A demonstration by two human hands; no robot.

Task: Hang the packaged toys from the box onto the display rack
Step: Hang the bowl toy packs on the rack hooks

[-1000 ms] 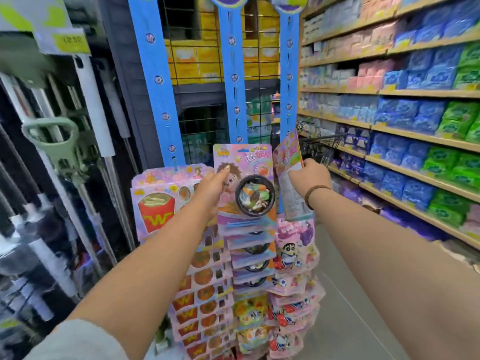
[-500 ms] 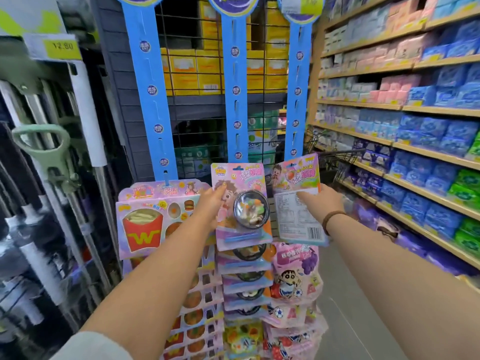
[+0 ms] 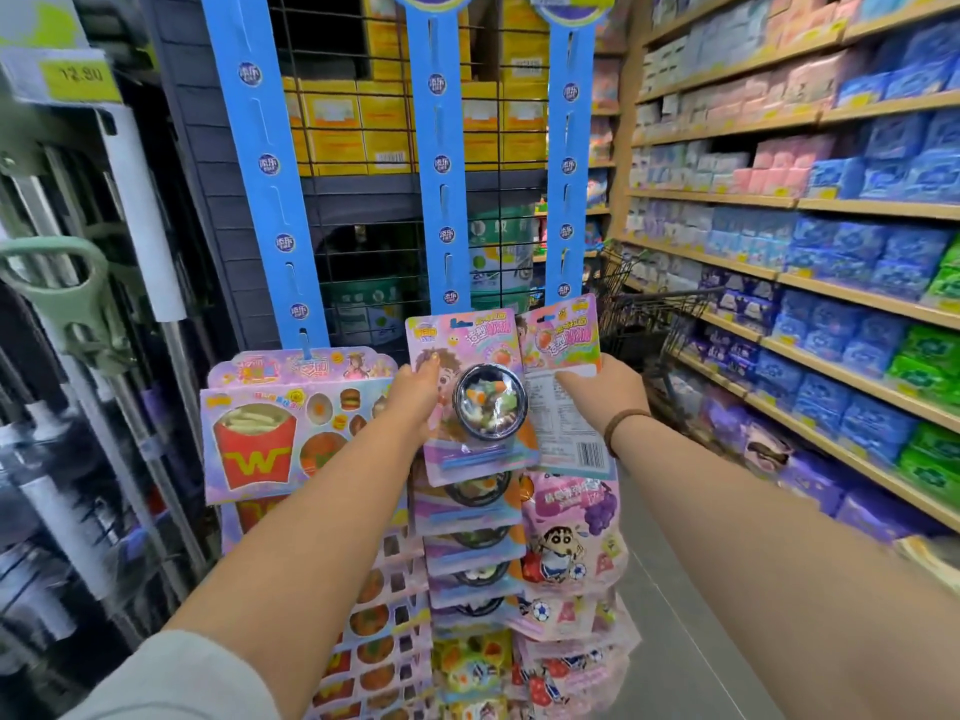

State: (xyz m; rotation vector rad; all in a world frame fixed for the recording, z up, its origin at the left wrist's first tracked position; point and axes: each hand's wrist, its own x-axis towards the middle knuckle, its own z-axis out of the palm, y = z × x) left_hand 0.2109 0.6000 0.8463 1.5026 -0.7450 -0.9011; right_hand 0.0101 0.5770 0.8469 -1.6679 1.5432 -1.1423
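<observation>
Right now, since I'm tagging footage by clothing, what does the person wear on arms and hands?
A pale grey sleeve covers the left upper arm; a brown bracelet circles the right wrist. The left hand and right hand are gloveless.

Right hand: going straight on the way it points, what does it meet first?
Probably the rightmost blue hanging strip. The right hand pinches a toy package and points up and forward at it; the package top would touch first. Depth is unclear.
</observation>
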